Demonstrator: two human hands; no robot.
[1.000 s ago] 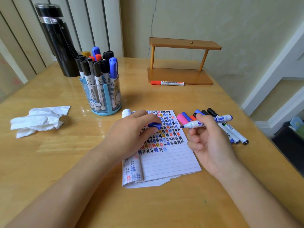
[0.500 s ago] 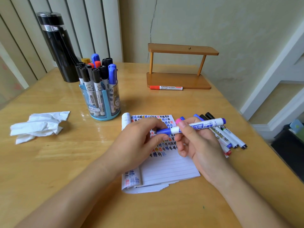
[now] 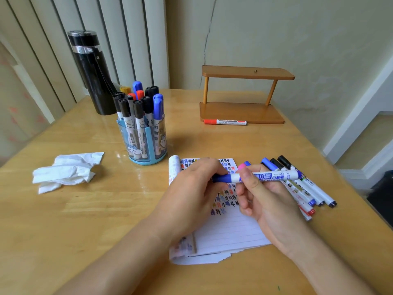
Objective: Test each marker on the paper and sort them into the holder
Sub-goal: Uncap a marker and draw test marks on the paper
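Left hand (image 3: 192,190) grips blue cap (image 3: 222,178), right hand (image 3: 268,203) pinches white-barrelled marker (image 3: 268,177); I judge capping. Next: blue plastic holder (image 3: 148,145).

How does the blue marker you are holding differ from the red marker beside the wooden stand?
The blue marker is held above the paper, left hand pinching its cap, right hand its barrel; the red marker lies untouched by the wooden stand. The blue marker's cap is blue, the red marker's red. Both have white barrels.
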